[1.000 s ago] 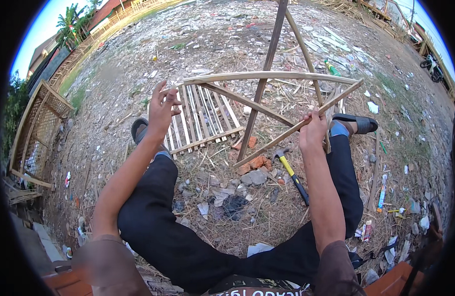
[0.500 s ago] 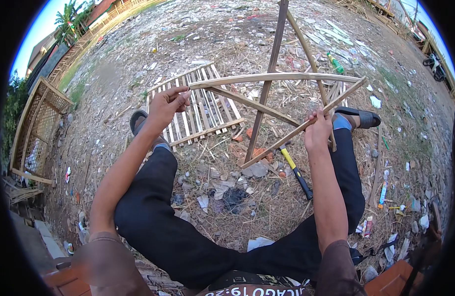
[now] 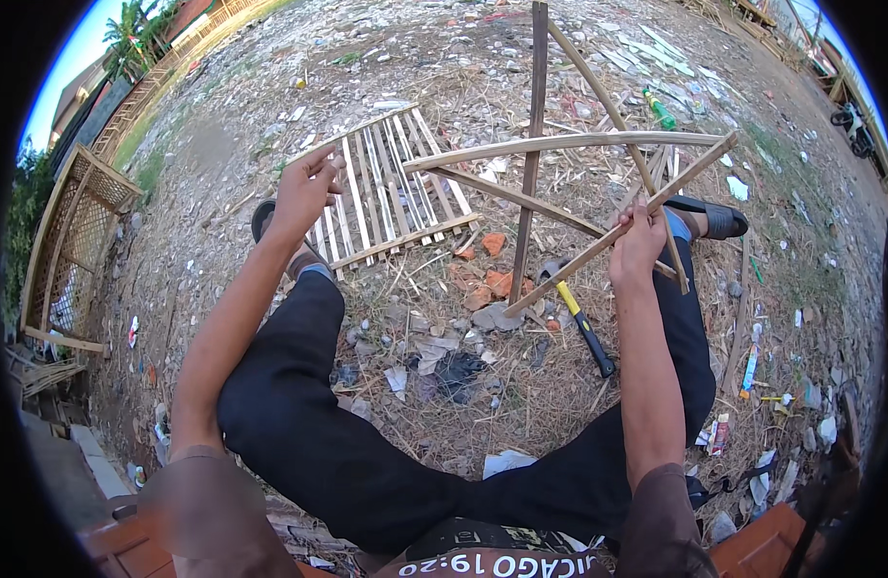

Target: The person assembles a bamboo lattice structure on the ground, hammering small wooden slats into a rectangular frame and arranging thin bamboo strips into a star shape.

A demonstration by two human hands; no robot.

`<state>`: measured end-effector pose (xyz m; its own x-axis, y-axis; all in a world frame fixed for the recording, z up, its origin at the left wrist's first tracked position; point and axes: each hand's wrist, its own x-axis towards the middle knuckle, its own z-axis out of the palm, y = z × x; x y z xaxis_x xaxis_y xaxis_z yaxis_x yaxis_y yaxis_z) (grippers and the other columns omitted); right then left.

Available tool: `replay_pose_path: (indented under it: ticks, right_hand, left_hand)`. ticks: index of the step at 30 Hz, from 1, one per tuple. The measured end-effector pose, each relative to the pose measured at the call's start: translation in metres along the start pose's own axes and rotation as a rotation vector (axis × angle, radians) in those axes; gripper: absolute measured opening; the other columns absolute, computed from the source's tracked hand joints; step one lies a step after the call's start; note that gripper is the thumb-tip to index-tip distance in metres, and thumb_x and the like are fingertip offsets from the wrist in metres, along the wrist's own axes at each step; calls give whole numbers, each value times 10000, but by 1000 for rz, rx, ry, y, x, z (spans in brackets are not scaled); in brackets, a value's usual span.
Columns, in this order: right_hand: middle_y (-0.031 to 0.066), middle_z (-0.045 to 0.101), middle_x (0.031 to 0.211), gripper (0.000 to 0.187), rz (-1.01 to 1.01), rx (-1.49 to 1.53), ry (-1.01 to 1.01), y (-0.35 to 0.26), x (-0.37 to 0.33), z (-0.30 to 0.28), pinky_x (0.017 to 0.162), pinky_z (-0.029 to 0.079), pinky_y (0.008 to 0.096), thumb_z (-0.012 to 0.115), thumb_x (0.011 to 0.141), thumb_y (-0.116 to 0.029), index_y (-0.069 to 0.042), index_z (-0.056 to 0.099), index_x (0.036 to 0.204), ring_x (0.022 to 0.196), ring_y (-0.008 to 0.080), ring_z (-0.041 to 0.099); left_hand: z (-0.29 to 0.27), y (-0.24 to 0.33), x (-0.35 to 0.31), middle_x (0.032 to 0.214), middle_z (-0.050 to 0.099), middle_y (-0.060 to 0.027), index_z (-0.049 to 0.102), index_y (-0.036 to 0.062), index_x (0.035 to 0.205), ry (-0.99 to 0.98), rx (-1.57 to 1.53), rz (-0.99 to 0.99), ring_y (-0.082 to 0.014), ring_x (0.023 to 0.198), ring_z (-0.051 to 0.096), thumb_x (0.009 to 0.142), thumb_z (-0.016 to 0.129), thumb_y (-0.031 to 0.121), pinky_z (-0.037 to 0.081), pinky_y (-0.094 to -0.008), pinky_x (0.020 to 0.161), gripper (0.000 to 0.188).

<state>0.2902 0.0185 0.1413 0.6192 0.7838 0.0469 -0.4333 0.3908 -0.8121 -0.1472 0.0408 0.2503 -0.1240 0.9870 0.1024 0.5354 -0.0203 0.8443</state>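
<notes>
A star-shaped frame of thin wooden strips (image 3: 564,142) stands tilted before me, its lowest tip by the rubble. Around one slanting strip on its right side, my right hand (image 3: 638,246) is closed. My left hand (image 3: 307,193) is in the air, left of the frame's left tip and apart from it, fingers partly spread and nothing visible in them. Beneath the frame, a hammer (image 3: 586,332) with a yellow and black handle lies on the ground beside my right leg. Behind the left tip lies a slatted wooden panel (image 3: 415,238), partly hidden by my left hand.
Broken orange brick pieces (image 3: 499,284) and stones lie between my feet. A woven lattice panel (image 3: 73,241) leans at the far left. A green bottle (image 3: 660,110) lies beyond the frame amid scattered litter. A motorbike (image 3: 853,130) stands at the far right.
My left hand has let go of the frame's left tip and moved slightly left. The star frame has shifted right in my right hand's hold.
</notes>
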Motion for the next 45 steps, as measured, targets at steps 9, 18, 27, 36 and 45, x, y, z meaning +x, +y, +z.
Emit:
replay_pose_path:
  ticks: [9,18,27,36,45]
  right_hand:
    - [-9,480,743,130,-38,-26,-60,-10,-19,29,607,413,246,571,1006,-165,-59,503,974,663,80,476]
    - [-17,508,737,197,-184,-320,-380,-13,-49,64,610,398,235,592,1003,-224,-51,528,935,656,66,483]
    - [195,673,1012,336,-586,-1164,-408,-83,-94,65,853,497,433,681,870,-188,16,639,1133,962,342,649]
    - [76,691,931,193,-366,-768,-971,-277,-255,69,683,505,322,704,775,-286,-159,716,920,741,159,611]
    - [93,695,842,286,-466,-578,-1188,-283,-215,56,682,541,342,825,659,-281,-138,724,885,724,204,635]
  left_hand:
    - [26,34,-26,1463,434,-201,383,60,1466,80,474,596,-342,1382,379,902,689,312,325,-454,1120,689]
    - [49,65,-21,1334,530,-190,294,-8,1475,33,-340,258,-233,1232,526,900,700,437,472,-359,977,832]
    - [23,42,-27,1059,665,-106,543,53,1099,-124,-534,101,-214,964,693,1008,555,296,612,-353,809,260]
    - [26,37,-22,1053,662,-98,572,55,1079,-173,-494,173,-211,978,690,1017,539,269,622,-355,805,226]
    - [29,39,-19,1057,673,-89,515,77,1125,-178,-503,205,-226,1007,691,1020,539,275,606,-327,812,225]
